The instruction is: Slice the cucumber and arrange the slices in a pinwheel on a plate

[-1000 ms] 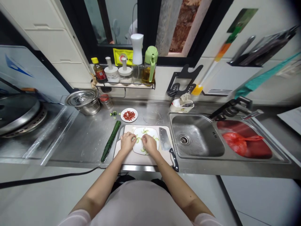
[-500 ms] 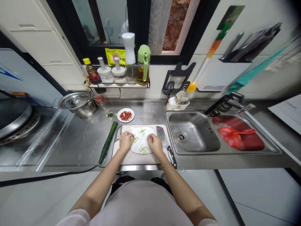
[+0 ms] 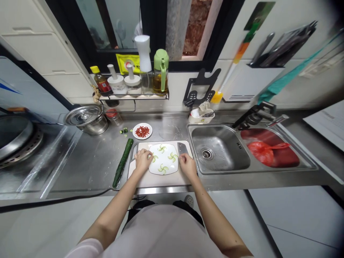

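A white plate [image 3: 164, 162] with several fans of cucumber slices [image 3: 162, 147] lies on a pale cutting board [image 3: 158, 180]. My left hand [image 3: 142, 159] rests at the plate's left rim, fingers curled and pinched on the cucumber slices [image 3: 154, 157] there. My right hand [image 3: 187, 166] is off the plate's right side, closed over the handle of a cleaver whose blade [image 3: 182, 147] shows beyond the knuckles. A whole cucumber [image 3: 123, 162] lies left of the board.
A small dish of chopped red chilli [image 3: 142, 131] and cucumber ends [image 3: 124, 131] sit behind the board. A lidded steel pot [image 3: 86, 118] stands at left, a sink [image 3: 218, 150] at right, a red bag [image 3: 260, 150] in the second basin. Bottles stand on a shelf [image 3: 134, 96].
My right hand has left the slices on the plate and moved right onto the cleaver. My left hand stays at the plate's left edge. The view has shifted slightly.
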The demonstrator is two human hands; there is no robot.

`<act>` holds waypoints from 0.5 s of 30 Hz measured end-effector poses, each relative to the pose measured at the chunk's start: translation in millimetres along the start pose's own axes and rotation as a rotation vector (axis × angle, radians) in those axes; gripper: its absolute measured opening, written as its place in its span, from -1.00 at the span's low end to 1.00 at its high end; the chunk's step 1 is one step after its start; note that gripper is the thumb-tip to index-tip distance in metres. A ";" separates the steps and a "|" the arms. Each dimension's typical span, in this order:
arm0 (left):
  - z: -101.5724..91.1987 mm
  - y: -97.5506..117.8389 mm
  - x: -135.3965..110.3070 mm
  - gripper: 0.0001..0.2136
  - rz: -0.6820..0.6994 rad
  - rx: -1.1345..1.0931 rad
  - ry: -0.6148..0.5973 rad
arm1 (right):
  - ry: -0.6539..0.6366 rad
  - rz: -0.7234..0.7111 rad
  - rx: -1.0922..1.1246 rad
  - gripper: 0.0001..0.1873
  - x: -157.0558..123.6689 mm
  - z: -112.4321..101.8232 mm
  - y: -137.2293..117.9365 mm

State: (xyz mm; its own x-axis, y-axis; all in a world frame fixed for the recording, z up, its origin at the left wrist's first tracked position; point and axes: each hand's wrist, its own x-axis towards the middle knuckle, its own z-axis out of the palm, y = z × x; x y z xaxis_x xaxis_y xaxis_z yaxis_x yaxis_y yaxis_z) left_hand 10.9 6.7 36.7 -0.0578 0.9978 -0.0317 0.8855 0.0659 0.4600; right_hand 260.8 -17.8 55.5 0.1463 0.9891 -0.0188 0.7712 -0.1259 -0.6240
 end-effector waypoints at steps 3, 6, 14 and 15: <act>2.1 0.0 0.1 -0.86 -0.003 0.008 -0.002 | -0.004 0.013 -0.007 -0.66 -2.6 -0.9 1.6; 3.5 -0.6 0.5 -0.87 0.002 0.017 -0.002 | -0.011 0.026 -0.014 -0.68 -4.9 0.8 1.5; 3.7 -1.4 2.0 -0.86 -0.003 0.026 -0.010 | -0.042 0.007 -0.037 -0.69 -9.7 -0.3 -1.7; 3.6 -1.0 2.1 -0.86 -0.005 0.024 -0.011 | -0.056 -0.017 -0.051 -0.69 -11.4 0.5 -2.5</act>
State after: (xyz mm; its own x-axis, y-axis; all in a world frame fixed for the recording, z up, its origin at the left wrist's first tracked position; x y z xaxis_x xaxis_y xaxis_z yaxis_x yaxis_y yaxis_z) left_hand 11.5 8.7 32.9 -0.0575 0.9974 -0.0440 0.8958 0.0710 0.4387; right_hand 256.9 -28.6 56.8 0.0992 0.9937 -0.0527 0.8044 -0.1113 -0.5836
